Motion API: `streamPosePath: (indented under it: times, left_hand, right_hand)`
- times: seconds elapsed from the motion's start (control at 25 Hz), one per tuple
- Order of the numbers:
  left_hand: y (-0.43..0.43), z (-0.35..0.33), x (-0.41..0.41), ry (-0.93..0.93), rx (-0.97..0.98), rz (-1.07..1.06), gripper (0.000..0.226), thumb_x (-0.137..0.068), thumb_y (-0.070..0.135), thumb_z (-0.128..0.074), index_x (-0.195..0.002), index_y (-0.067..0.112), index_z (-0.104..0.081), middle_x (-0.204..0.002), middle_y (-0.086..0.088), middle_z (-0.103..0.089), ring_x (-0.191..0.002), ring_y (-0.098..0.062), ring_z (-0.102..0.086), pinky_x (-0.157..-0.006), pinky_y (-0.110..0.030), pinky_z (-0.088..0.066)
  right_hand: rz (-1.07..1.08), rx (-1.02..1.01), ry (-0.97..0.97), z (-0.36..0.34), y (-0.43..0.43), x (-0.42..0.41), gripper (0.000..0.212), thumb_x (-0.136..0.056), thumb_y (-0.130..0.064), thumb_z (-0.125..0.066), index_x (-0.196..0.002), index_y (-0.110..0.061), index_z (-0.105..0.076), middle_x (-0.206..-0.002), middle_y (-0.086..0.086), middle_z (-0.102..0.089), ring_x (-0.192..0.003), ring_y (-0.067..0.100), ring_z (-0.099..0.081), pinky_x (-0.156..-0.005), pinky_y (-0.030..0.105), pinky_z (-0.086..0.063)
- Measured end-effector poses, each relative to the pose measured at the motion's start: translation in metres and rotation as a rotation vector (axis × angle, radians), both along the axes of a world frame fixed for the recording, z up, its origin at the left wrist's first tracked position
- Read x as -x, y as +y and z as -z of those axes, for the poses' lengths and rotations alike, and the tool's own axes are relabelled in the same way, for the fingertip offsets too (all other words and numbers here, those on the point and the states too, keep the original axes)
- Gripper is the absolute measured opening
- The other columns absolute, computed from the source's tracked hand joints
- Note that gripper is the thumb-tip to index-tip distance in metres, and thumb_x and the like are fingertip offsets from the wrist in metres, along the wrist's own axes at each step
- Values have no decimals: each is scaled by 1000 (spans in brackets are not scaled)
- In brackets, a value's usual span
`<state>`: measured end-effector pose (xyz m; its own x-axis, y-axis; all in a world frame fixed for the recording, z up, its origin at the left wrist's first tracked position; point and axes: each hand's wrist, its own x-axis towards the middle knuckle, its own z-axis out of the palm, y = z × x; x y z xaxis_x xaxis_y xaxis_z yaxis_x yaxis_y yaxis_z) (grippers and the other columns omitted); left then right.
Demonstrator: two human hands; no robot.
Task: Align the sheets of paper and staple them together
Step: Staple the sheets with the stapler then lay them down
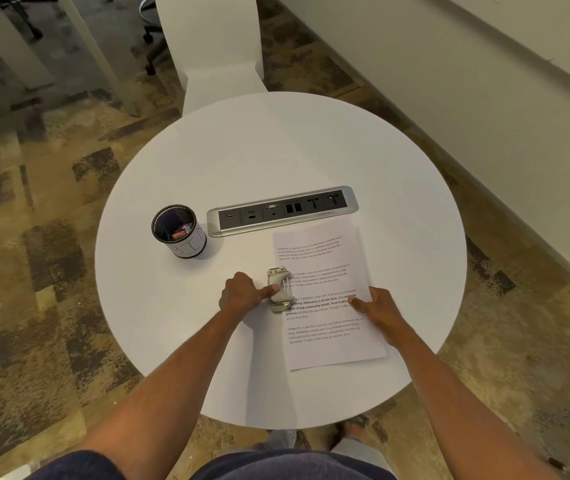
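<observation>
A stack of printed white sheets (pixel 325 265) lies on the right half of the round white table (pixel 276 150). A small grey metal punch-like stapling device (pixel 279 289) sits on the left long edge of the sheets. My left hand (pixel 242 294) is fisted beside the device, its thumb pressing on the device's top. My right hand (pixel 375 306) rests on the right side of the sheets, fingers flat, holding them down.
A black mesh pen cup (pixel 178 230) stands at the left of the table. A silver power and data socket strip (pixel 281 210) is set into the tabletop behind the sheets. A white chair (pixel 214 46) stands beyond the table.
</observation>
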<state>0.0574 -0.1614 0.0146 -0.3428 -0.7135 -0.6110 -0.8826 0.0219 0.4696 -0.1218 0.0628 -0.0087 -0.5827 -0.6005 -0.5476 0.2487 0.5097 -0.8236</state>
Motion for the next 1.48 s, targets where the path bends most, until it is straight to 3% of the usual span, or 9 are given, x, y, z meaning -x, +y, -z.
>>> streamPosePath:
  times: [0.08, 0.2, 0.48, 0.64, 0.8, 0.88, 1.04, 1.24, 1.48]
  left_hand:
    - [-1, 2, 1, -50, 9, 30, 64, -63, 63, -77, -82, 4, -58, -90, -16, -69, -87, -34, -67, -69, -36, -48]
    - [0, 3, 2, -103, 37, 49, 71, -65, 64, -75, -95, 2, -61, -97, -14, -67, -94, -34, -66, -77, -39, -51]
    - [5, 0, 4, -104, 83, 99, 54, -73, 61, -70, -75, 8, -57, -52, -3, -62, -42, -17, -60, -68, -34, -58]
    - [12, -5, 4, -80, 179, 132, 50, -78, 56, -68, -78, 7, -60, -62, -7, -66, -56, -24, -67, -67, -35, -56]
    - [18, -2, 6, 10, 180, 106, 37, -82, 44, -69, -83, 7, -63, -80, -5, -60, -76, -26, -59, -66, -33, -43]
    - [21, -2, 11, 106, 134, 55, 28, -85, 28, -68, -67, 10, -56, -72, -4, -52, -69, -23, -48, -61, -29, -34]
    - [22, 0, 10, 317, -18, -150, 50, -83, 10, -69, -43, 16, -40, -51, -2, -37, -55, -18, -32, -53, -30, -24]
    - [7, -4, -15, 485, -132, -249, 21, -84, 5, -68, -65, -1, -60, -69, -13, -50, -69, -22, -45, -68, -35, -38]
    - [-17, -7, -71, 524, -122, -333, 17, -85, 4, -69, -71, -5, -66, -71, -13, -57, -70, -25, -53, -68, -35, -42]
  right_hand:
    - [-1, 3, -2, 1, 0, 0, 24, -88, -12, -69, -112, -7, -70, -108, 10, -75, -97, 26, -72, -90, 50, -56]
    - [-5, 3, 22, 2, 0, -1, 24, -88, -13, -68, -112, -9, -69, -108, 9, -74, -96, 25, -72, -89, 49, -57]
    - [4, -12, 41, 5, 0, -1, 24, -88, -15, -69, -111, -9, -70, -107, 9, -75, -95, 26, -72, -89, 51, -56]
    - [19, -15, 44, 6, 0, -4, 21, -88, -14, -68, -108, -11, -70, -106, 9, -75, -93, 27, -72, -88, 52, -57]
    - [38, 4, 61, 6, 2, -8, 27, -89, -12, -68, -115, -4, -68, -110, 13, -73, -97, 29, -71, -90, 51, -56]
    - [43, 11, 42, 5, 0, -7, 27, -88, -11, -68, -114, -4, -69, -109, 13, -73, -96, 29, -71, -90, 52, -56]
    - [110, 17, -44, 1, 3, -3, 25, -86, -9, -70, -111, -3, -70, -108, 15, -74, -96, 31, -71, -90, 52, -56]
    - [205, 107, -122, -5, 13, 3, 21, -86, -8, -70, -107, -8, -71, -107, 13, -74, -94, 29, -73, -85, 44, -58]
    - [225, 164, -159, -8, 20, 15, 26, -85, -10, -71, -111, -8, -70, -106, 9, -76, -97, 26, -73, -87, 44, -57]
